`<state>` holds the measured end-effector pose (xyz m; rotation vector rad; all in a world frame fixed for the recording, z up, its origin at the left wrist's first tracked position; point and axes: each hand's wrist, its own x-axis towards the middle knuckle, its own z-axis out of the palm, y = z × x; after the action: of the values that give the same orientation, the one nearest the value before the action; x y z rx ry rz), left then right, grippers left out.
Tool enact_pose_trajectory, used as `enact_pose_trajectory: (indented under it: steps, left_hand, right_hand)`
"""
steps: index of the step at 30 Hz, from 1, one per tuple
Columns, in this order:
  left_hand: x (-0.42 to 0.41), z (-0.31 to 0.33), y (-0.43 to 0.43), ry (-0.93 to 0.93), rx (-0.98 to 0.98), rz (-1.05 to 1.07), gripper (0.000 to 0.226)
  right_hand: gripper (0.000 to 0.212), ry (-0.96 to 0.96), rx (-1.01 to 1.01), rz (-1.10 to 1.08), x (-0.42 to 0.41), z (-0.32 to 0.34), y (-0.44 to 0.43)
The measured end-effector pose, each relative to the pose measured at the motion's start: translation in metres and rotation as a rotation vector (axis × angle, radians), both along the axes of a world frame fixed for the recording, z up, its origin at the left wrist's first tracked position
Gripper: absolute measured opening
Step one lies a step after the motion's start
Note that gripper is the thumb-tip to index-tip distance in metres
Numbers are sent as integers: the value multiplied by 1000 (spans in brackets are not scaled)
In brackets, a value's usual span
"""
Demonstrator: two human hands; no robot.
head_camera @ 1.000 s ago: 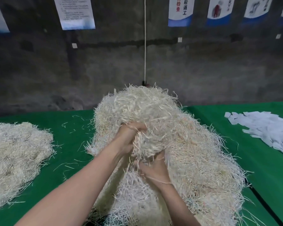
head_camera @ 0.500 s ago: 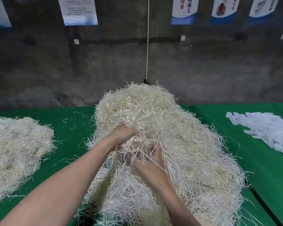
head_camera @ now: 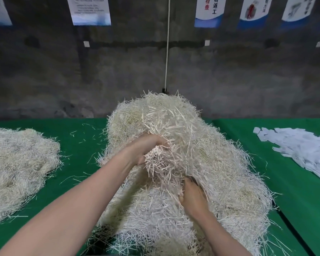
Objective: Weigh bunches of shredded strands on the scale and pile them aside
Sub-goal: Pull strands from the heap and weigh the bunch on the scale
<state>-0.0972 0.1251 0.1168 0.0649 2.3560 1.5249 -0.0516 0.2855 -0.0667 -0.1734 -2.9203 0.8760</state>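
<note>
The left hand (head_camera: pixel 146 150) is seen clamped over a bunch (head_camera: pixel 159 163) of shredded strands near the top of the heap (head_camera: pixel 220 163). The right hand (head_camera: pixel 192 199) is sunk into the mass lower down; its fingers are buried, so its grip cannot be told. A second ago the hands were held closer together around one clump. Now the right has been slid down and outward, and the bunch has been teased into a loose tuft hanging below the left. The bunch is judged to be only partly separated, since its strands are tangled with the heap. No scale is in view, so weighing is not yet begun.

The heap is set mid-bench (head_camera: pixel 78 145) with the dark wall (head_camera: pixel 248 80) behind it. Open green is left on the left side, before the side pile (head_camera: pixel 17 163), and is dotted with stray strands (head_camera: pixel 72 178). To the right, a dark seam (head_camera: pixel 292 226) and the paper slips (head_camera: pixel 303 150) are to be avoided.
</note>
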Motion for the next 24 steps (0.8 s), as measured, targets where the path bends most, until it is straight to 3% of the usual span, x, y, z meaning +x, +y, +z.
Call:
enact_pose_trajectory:
  steps: [4,8,12,16,19,21,24]
  left_hand:
    - [0,2,-17,24,-184,-40,21]
    - [2,-6,-33,43,-196,-21,49]
    - [5,-10,-39,-53,-93,39,51]
    - [1,1,-60,-52,227,103,49]
    - [6,0,-51,-66,176,99,34]
    - [7,-5,-38,-73,170,107,41]
    - [9,-3,-33,-43,143,162,49]
  right_hand:
    - [64,-90,126,46,8,-1,19]
    - [42,-78,244,79,13,2,33]
    - [34,-49,303,91,14,1,45]
    - [68,-113,304,100,19,-5,57]
    - [49,-40,167,173,15,12,39]
    - [41,-29,125,227,12,38,23]
    - [45,-220,176,282,14,80,21]
